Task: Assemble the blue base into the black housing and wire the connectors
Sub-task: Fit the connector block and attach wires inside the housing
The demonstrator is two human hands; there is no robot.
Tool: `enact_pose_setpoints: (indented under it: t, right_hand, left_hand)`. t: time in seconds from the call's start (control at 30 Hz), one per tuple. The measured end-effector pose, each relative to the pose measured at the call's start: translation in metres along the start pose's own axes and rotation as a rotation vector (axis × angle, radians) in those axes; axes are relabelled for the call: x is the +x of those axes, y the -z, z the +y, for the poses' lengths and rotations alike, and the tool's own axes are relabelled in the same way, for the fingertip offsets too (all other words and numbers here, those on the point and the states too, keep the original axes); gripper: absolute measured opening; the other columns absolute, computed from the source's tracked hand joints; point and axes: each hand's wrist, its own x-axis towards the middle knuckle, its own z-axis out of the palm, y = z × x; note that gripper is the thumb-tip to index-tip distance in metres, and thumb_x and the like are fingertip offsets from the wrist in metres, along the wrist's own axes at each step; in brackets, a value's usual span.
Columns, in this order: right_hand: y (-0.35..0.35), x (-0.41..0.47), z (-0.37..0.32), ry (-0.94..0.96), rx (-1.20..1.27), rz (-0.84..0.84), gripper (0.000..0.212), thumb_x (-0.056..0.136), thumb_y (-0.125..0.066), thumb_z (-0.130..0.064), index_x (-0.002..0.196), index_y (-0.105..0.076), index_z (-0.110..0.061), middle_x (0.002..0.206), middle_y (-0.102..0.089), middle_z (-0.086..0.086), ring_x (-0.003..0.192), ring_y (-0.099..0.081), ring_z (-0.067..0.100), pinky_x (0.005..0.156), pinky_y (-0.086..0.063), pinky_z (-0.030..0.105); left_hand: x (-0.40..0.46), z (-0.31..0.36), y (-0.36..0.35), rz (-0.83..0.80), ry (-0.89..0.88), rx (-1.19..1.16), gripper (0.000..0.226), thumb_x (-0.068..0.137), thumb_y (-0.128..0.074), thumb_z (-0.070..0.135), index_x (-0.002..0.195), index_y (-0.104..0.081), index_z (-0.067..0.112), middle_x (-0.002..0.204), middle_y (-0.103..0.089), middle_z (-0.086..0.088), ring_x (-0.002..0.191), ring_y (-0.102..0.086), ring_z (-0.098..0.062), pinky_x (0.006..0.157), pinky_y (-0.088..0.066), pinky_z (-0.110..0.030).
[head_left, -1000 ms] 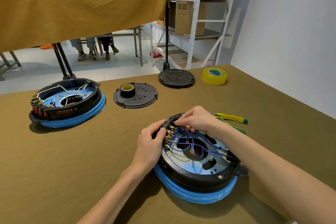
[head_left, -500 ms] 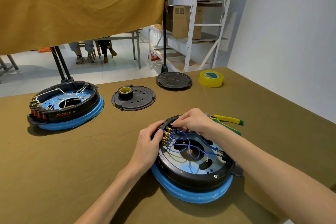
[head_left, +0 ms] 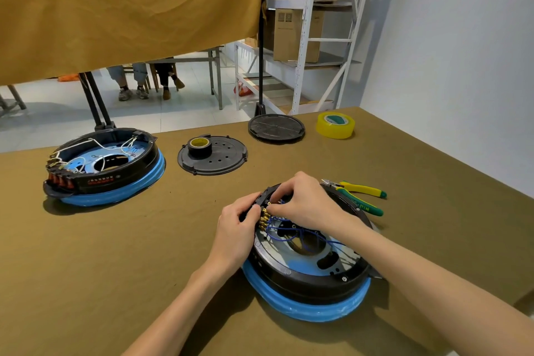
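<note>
- At the far left of the brown table [head_left: 121, 254] we see a second assembly [head_left: 101, 166]: a black ring seated on a blue base, with white wires looped across its inside and a row of red-brown connectors on its left rim.
- Just right of it lies a flat black perforated cover plate [head_left: 219, 159], with a roll of black tape [head_left: 200, 147] with a yellow core standing on it.
- Further back, at the table's far edge, we see a round black stand foot [head_left: 276, 128], and to its right a roll of yellow tape [head_left: 335, 125].
- Our left hand [head_left: 235, 233] has its fingers curled over the left rim of the black housing [head_left: 306, 280], gripping the terminal block [head_left: 261, 202] there from outside.
- The brass connectors [head_left: 264, 218] stand in a short row on that block, between our two hands.
- Our right hand [head_left: 303, 202] reaches in from above, its fingertips bunched in a pinch at the top of the connector row; we cannot tell exactly which piece they hold.
- Thin blue wires [head_left: 289, 233] run from the connectors across the silvery inner plate of the housing.
- The housing sits on the blue base [head_left: 312, 311], which shows as a blue band beneath it, near the table's middle and close to us.
- Beyond the right wrist, yellow-and-green cutting pliers [head_left: 361, 196] lie on the table just beside the housing.
</note>
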Motion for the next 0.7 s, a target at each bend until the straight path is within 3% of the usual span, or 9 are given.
enact_pose_setpoints:
  t: [0.07,0.17,0.23,0.33,0.5,0.7]
  right_hand:
    - [0.000,0.002,-0.004,-0.025,-0.013,-0.008,0.020,0.085,-0.079,-0.035,0.094,-0.084,-0.018,0.086,-0.076,-0.001,0.090,-0.065,0.021,0.079,-0.054,0.034]
    - [0.003,0.010,-0.003,-0.129,0.078,-0.088,0.016,0.088,-0.078,-0.028,0.093,-0.083,-0.014,0.080,-0.076,0.002,0.074,-0.066,0.014,0.060,-0.049,0.023]
    - [0.004,0.014,0.001,-0.146,0.076,-0.100,0.013,0.089,-0.078,-0.024,0.093,-0.083,-0.013,0.080,-0.076,0.003,0.072,-0.067,0.011,0.056,-0.044,0.018]
    - [0.004,0.014,0.002,-0.077,0.036,-0.106,0.010,0.090,-0.078,-0.022,0.091,-0.083,-0.014,0.075,-0.073,-0.003,0.067,-0.062,0.003,0.053,-0.039,0.012]
    - [0.001,0.017,0.003,0.033,-0.023,-0.088,0.011,0.092,-0.075,-0.019,0.091,-0.083,-0.012,0.086,-0.076,0.003,0.073,-0.062,0.005,0.058,-0.042,0.014]
    - [-0.004,0.012,0.011,0.085,-0.014,-0.033,0.012,0.092,-0.075,-0.023,0.092,-0.083,-0.014,0.078,-0.071,-0.005,0.068,-0.059,0.001,0.057,-0.040,0.006]
  left_hand:
    - [-0.001,-0.002,-0.001,0.041,0.012,0.020,0.033,0.104,-0.056,0.019,0.136,-0.065,0.020,0.132,-0.069,0.007,0.124,-0.060,-0.008,0.110,-0.049,-0.044]
    - [-0.002,-0.003,-0.002,0.122,0.028,0.023,0.033,0.101,-0.062,0.021,0.134,-0.067,0.017,0.125,-0.071,0.007,0.118,-0.064,-0.007,0.105,-0.054,-0.042]
    - [-0.002,-0.004,-0.001,0.129,0.023,0.031,0.032,0.100,-0.063,0.020,0.132,-0.068,0.018,0.122,-0.071,0.009,0.116,-0.064,-0.006,0.104,-0.055,-0.041]
    - [-0.001,-0.004,0.000,0.110,0.013,0.042,0.033,0.100,-0.062,0.019,0.133,-0.067,0.018,0.126,-0.069,0.010,0.121,-0.062,-0.006,0.108,-0.051,-0.041]
    - [0.001,-0.005,0.000,0.088,-0.003,0.039,0.033,0.101,-0.061,0.016,0.133,-0.068,0.017,0.131,-0.070,0.004,0.125,-0.060,-0.008,0.110,-0.050,-0.043]
    - [0.002,-0.006,0.000,0.091,-0.009,0.070,0.033,0.101,-0.061,0.017,0.134,-0.067,0.017,0.135,-0.068,0.003,0.127,-0.058,-0.007,0.111,-0.049,-0.042]
